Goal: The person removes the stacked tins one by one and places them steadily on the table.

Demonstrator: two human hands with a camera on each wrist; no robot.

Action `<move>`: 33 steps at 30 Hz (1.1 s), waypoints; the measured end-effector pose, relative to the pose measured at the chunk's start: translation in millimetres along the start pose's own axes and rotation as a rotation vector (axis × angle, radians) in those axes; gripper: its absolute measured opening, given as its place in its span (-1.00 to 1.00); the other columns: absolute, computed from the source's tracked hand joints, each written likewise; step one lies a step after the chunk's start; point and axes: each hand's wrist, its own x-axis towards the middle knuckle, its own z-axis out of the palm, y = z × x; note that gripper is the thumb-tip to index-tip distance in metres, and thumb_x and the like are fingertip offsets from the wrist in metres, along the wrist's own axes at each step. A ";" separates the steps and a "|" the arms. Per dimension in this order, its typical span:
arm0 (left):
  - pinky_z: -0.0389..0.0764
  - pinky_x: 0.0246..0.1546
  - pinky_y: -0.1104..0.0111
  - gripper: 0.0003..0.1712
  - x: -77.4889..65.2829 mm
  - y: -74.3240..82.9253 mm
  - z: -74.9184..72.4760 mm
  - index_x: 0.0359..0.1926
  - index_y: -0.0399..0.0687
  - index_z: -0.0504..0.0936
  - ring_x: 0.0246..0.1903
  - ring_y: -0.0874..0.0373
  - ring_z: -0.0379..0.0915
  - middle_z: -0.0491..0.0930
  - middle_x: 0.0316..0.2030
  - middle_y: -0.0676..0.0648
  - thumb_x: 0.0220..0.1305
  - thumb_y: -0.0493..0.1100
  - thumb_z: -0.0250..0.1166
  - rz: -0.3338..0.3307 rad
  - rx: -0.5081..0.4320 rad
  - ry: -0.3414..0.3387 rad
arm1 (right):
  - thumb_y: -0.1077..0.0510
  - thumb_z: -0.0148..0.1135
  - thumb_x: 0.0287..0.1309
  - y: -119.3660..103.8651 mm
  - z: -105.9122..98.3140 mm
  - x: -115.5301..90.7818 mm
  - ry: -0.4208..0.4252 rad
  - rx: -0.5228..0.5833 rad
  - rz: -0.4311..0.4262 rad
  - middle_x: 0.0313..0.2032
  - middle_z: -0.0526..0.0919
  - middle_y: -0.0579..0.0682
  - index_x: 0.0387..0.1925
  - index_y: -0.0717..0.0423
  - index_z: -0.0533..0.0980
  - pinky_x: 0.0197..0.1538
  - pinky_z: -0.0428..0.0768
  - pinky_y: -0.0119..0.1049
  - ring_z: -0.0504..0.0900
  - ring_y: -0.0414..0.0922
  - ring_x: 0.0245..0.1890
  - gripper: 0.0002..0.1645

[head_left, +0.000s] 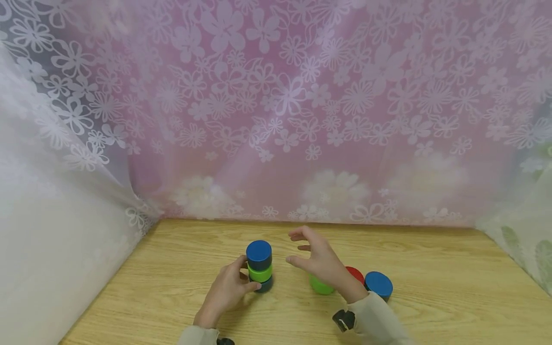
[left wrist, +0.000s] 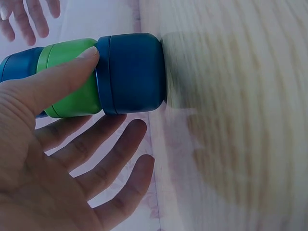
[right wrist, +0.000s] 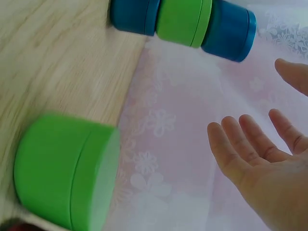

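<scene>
A stack of lidded round jars stands on the table: a dark blue jar (left wrist: 132, 72) at the bottom, a green jar (head_left: 260, 274) in the middle, and a blue-lidded jar (head_left: 259, 254) on top. My left hand (head_left: 228, 287) holds the stack from the left, thumb across the green jar to the lower blue lid, some fingers behind it. In the left wrist view its lower fingers are spread away from the jars. My right hand (head_left: 319, 258) hovers to the right of the stack, fingers apart, holding nothing. The top jar looks slightly tilted in the right wrist view.
Another green jar (right wrist: 62, 168) stands beneath my right forearm, partly hidden. Beside it are a red jar (head_left: 354, 274), mostly covered by the wrist, and another blue jar (head_left: 379, 284). A flowered curtain (head_left: 302, 143) hangs behind the wooden table (head_left: 453, 287).
</scene>
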 end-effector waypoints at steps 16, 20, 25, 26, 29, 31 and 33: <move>0.67 -0.17 0.05 -0.28 0.4 2.0 3.9 0.24 -0.36 0.47 -0.19 -0.07 0.65 0.61 0.03 -0.30 0.09 -0.29 0.57 0.005 0.009 -0.005 | 0.38 0.46 0.09 -0.6 27.8 9.1 -0.052 0.029 -0.013 0.14 0.54 0.26 0.19 0.32 0.45 0.12 0.59 0.13 0.53 0.23 0.14 -0.38; 0.68 -0.19 0.05 -0.28 0.1 1.7 3.6 0.24 -0.36 0.46 -0.19 -0.10 0.67 0.60 0.06 -0.36 0.09 -0.30 0.57 0.001 0.002 -0.016 | 0.39 0.46 0.08 0.2 33.8 11.0 -0.069 0.055 -0.007 0.21 0.51 0.30 0.26 0.35 0.41 0.14 0.56 0.17 0.50 0.28 0.18 -0.30; 0.68 -0.20 0.04 -0.26 -0.1 0.9 4.0 0.28 -0.36 0.44 -0.19 -0.11 0.67 0.60 0.06 -0.37 0.11 -0.30 0.56 -0.010 0.005 -0.020 | 0.39 0.47 0.07 -0.3 39.5 11.8 -0.075 0.085 0.002 0.25 0.48 0.28 0.30 0.36 0.39 0.18 0.51 0.21 0.46 0.28 0.23 -0.25; 0.68 -0.20 0.04 -0.25 -0.2 0.8 4.1 0.29 -0.37 0.43 -0.19 -0.10 0.67 0.60 0.07 -0.38 0.11 -0.29 0.55 -0.010 0.008 -0.020 | 0.39 0.47 0.07 -0.4 40.2 11.9 -0.077 0.087 0.001 0.25 0.48 0.28 0.31 0.36 0.38 0.19 0.51 0.22 0.46 0.27 0.24 -0.25; 0.68 -0.18 0.02 -0.23 -0.4 1.0 3.9 0.31 -0.39 0.42 -0.18 -0.11 0.67 0.59 0.08 -0.39 0.12 -0.29 0.55 -0.011 0.014 -0.019 | 0.39 0.48 0.06 -0.4 42.3 12.0 -0.076 0.082 0.003 0.25 0.48 0.25 0.31 0.34 0.39 0.20 0.50 0.20 0.46 0.22 0.25 -0.23; 0.68 -0.18 0.02 -0.23 -0.6 1.3 3.6 0.31 -0.39 0.42 -0.18 -0.11 0.67 0.59 0.09 -0.39 0.13 -0.28 0.55 -0.015 0.014 -0.019 | 0.39 0.50 0.05 -0.2 43.6 12.3 -0.077 0.079 0.004 0.25 0.49 0.24 0.31 0.32 0.40 0.21 0.50 0.17 0.47 0.20 0.25 -0.23; 0.68 -0.18 0.02 -0.23 -0.7 1.4 3.3 0.31 -0.39 0.42 -0.18 -0.11 0.67 0.59 0.09 -0.39 0.13 -0.28 0.54 -0.018 0.015 -0.021 | 0.38 0.50 0.05 -0.2 44.7 12.8 -0.076 0.081 0.003 0.25 0.49 0.23 0.30 0.31 0.40 0.22 0.50 0.15 0.47 0.19 0.25 -0.23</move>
